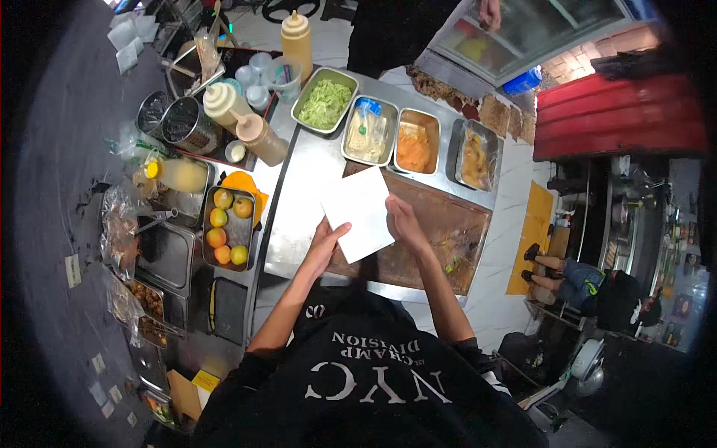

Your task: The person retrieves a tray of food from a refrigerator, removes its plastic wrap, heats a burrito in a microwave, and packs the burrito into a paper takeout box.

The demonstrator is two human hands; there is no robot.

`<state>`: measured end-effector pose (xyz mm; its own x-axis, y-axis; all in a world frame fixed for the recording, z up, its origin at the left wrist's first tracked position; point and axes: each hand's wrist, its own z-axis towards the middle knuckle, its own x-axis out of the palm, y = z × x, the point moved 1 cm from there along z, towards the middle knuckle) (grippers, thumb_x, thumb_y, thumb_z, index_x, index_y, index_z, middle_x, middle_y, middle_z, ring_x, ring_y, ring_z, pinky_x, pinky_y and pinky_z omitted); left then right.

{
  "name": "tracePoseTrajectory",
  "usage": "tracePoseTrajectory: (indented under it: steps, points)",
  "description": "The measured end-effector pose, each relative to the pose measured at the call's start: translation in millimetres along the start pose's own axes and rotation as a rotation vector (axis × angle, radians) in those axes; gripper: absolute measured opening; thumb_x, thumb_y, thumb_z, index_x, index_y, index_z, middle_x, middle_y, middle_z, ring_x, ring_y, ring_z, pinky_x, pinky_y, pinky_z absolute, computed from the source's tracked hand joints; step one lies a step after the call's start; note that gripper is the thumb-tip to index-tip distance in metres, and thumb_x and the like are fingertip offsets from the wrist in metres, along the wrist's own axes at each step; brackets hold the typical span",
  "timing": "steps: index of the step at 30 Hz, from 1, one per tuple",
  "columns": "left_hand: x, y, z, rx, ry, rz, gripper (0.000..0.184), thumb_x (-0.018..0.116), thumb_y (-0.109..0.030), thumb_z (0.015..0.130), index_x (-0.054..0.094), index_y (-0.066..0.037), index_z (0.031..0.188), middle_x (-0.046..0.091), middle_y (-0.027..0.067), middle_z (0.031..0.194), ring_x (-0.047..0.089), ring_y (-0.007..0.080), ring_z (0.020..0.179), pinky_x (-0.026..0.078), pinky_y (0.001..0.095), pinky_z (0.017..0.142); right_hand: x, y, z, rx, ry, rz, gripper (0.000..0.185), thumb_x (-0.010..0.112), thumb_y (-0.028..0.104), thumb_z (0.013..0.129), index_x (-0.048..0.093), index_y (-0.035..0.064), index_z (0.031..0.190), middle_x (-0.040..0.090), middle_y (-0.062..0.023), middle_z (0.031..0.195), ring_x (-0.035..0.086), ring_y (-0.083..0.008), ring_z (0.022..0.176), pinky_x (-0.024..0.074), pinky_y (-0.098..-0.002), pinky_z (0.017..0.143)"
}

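Observation:
A flat piece of white paper (360, 216) is held up in front of me over the counter; I cannot tell whether it is a sheet or a flat bag. My left hand (326, 243) grips its lower left edge, thumb lying on top. On the opposite edge, my right hand (405, 222) is closed with the fingers curled at the paper's side. Beneath the paper lies a brown cutting board (441, 231) with a few green scraps. Beyond it stand metal pans of shredded lettuce (326, 103), a pale food in plastic wrapping (367, 134) and an orange shredded filling (414, 148).
A fourth metal pan (476, 157) stands at the right. To the left are squeeze bottles (261, 140), a tray of citrus fruit (230, 224), a yellow-capped bottle (179, 175) and metal containers. Another person's hand (490, 13) shows at the top; a person's legs (556, 272) appear at the right.

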<state>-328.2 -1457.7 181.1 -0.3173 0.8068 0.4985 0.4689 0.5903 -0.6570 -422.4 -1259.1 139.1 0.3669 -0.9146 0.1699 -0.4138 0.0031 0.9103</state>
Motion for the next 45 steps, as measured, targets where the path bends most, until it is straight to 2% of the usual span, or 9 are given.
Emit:
tracePoseTrajectory:
  steps: [4, 5, 10, 13, 20, 29, 35, 41, 45]
  points:
    - [14, -19, 17, 0.035, -0.037, -0.045, 0.062, 0.063, -0.019, 0.091, 0.029, -0.006, 0.141, 0.056, 0.0076, 0.119, 0.056, 0.0133, 0.105, 0.048, 0.0286, 0.085, -1, 51, 17, -0.012, -0.006, -0.008, 0.041, 0.044, 0.027, 0.101, 0.053, -0.0023, 0.128, 0.061, -0.0041, 0.115, 0.053, -0.0121, 0.106, 0.042, -0.0276, 0.092]
    - [18, -25, 21, 0.047, -0.008, -0.098, 0.061, 0.061, -0.023, 0.093, 0.027, -0.008, 0.141, 0.055, 0.0071, 0.117, 0.056, 0.0145, 0.105, 0.05, 0.031, 0.085, -8, 48, 32, -0.023, -0.129, -0.085, 0.042, 0.045, 0.03, 0.101, 0.054, -0.0038, 0.125, 0.061, -0.0038, 0.113, 0.053, -0.0122, 0.105, 0.0414, -0.027, 0.092]
    - [26, -46, 29, 0.111, 0.14, -0.092, 0.044, 0.056, -0.028, 0.096, 0.037, -0.013, 0.132, 0.055, 0.0031, 0.109, 0.056, 0.0132, 0.1, 0.051, 0.0427, 0.087, -10, 111, 43, -0.042, -0.184, -0.174, 0.042, 0.045, 0.034, 0.101, 0.06, -0.0008, 0.118, 0.063, -0.0036, 0.108, 0.055, -0.0122, 0.1, 0.0414, -0.0263, 0.089]
    - [23, -42, 25, 0.152, 0.163, -0.098, 0.046, 0.057, -0.026, 0.094, 0.036, -0.013, 0.133, 0.056, 0.0035, 0.113, 0.054, 0.015, 0.105, 0.049, 0.0427, 0.089, -5, 118, 36, -0.1, -0.174, -0.248, 0.039, 0.041, 0.03, 0.101, 0.058, -0.0031, 0.114, 0.063, -0.0062, 0.106, 0.056, -0.0119, 0.097, 0.0426, -0.0267, 0.088]
    - [5, -8, -3, 0.099, 0.104, 0.029, 0.063, 0.065, -0.031, 0.09, 0.031, -0.011, 0.139, 0.053, 0.0082, 0.124, 0.054, 0.0188, 0.113, 0.05, 0.0375, 0.085, 15, 58, -1, 0.061, -0.222, -0.097, 0.043, 0.04, 0.029, 0.101, 0.054, -0.0048, 0.123, 0.059, -0.0108, 0.12, 0.057, -0.0174, 0.107, 0.0422, -0.0309, 0.092]
    - [-15, 16, -26, -0.01, 0.01, 0.117, 0.062, 0.065, -0.037, 0.088, 0.035, -0.011, 0.136, 0.058, 0.007, 0.124, 0.056, 0.0158, 0.108, 0.05, 0.0322, 0.079, 20, 12, -29, 0.213, -0.247, -0.045, 0.042, 0.041, 0.029, 0.102, 0.055, -0.005, 0.121, 0.062, -0.009, 0.114, 0.058, -0.0168, 0.101, 0.0428, -0.0296, 0.09]
    - [-22, 20, -20, 0.038, 0.092, 0.033, 0.061, 0.06, -0.04, 0.092, 0.032, -0.008, 0.136, 0.058, 0.0099, 0.12, 0.06, 0.0201, 0.105, 0.052, 0.0401, 0.085, 11, 25, -10, 0.03, -0.166, -0.262, 0.042, 0.04, 0.032, 0.102, 0.058, -0.0037, 0.115, 0.063, -0.0069, 0.108, 0.057, -0.0151, 0.099, 0.0439, -0.0292, 0.086]
    - [-25, 6, -14, 0.06, 0.113, 0.034, 0.052, 0.057, -0.04, 0.094, 0.039, -0.01, 0.132, 0.057, 0.0089, 0.114, 0.062, 0.0172, 0.095, 0.052, 0.0369, 0.084, 22, 110, 38, -0.262, -0.004, -0.563, 0.04, 0.042, 0.031, 0.102, 0.062, -0.0033, 0.108, 0.062, -0.0008, 0.099, 0.054, -0.0099, 0.091, 0.0433, -0.0268, 0.082]
    - [-25, 1, -18, 0.107, 0.134, 0.048, 0.05, 0.057, -0.041, 0.094, 0.041, -0.012, 0.131, 0.057, 0.0086, 0.113, 0.061, 0.0168, 0.093, 0.051, 0.0355, 0.084, 15, 120, 69, -0.273, 0.003, -0.538, 0.04, 0.043, 0.03, 0.101, 0.058, -0.0034, 0.116, 0.062, -0.003, 0.106, 0.054, -0.0116, 0.097, 0.0424, -0.0272, 0.086]
